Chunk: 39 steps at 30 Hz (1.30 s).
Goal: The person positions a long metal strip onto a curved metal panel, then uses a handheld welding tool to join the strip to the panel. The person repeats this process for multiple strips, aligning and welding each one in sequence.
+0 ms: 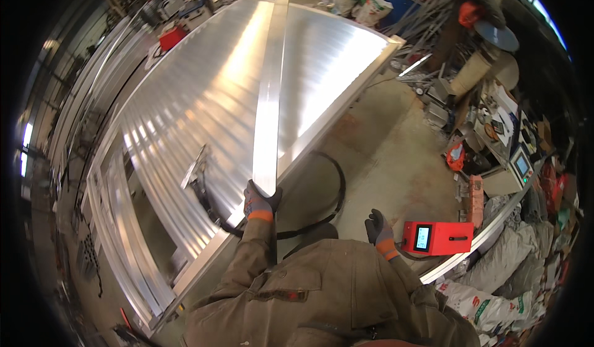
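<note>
My left hand (260,202), in a dark glove with an orange cuff, is closed round the near end of a long silver metal bar (270,106). The bar lies across a large panel of ribbed shiny metal (204,93) and reaches past its far edge. My right hand (379,231), gloved alike, hangs in the air to the right of my body with its fingers apart and nothing in them. Close to it stands a red machine (442,238) with a small lit screen. A handheld torch-like tool (197,169) on a black cable (341,192) rests on the panel, left of the bar.
The panel's frame edge (346,99) slants from near left to far right. Scrap metal, boxes and bags clutter the right side, with a control panel (523,165) on a stand. White sacks (489,307) lie at the lower right. Long metal profiles (93,93) are stacked at left.
</note>
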{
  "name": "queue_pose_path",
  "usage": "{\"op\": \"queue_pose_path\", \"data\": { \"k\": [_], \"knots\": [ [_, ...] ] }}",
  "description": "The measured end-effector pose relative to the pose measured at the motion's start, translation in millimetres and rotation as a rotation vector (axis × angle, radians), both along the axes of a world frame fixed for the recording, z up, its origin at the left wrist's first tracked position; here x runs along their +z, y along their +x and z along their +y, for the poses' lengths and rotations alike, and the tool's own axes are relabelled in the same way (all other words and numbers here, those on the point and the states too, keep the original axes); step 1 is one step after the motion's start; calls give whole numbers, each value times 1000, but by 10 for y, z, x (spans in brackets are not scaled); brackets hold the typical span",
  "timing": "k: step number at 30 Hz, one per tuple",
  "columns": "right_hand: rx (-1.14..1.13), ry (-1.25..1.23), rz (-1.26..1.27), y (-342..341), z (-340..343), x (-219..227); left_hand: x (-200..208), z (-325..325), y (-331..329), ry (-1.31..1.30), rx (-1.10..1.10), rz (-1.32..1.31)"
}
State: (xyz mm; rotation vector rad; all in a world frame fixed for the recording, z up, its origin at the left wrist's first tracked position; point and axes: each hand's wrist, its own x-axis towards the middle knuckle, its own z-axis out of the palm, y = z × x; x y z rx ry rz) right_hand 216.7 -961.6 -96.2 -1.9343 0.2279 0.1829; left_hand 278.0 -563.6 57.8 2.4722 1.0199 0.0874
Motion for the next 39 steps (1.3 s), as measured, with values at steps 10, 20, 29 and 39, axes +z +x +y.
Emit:
{"op": "queue_pose_path", "data": {
  "k": [10,20,29,39],
  "knots": [
    [-204,53,-56,1020,-1644,-1260,-298,-1612,2148,-13,-31,3],
    [-320,-228,190,2787,-3976,-1109,-513,-2814,4224,-77,9,3],
    [-22,-874,256,3883,-6904,-1972,-759,-3607,5534,-37,190,36],
    [458,-1046,192,7246,-8360,-2470,-839,-4386,6497,14,370,157]
  ]
}}
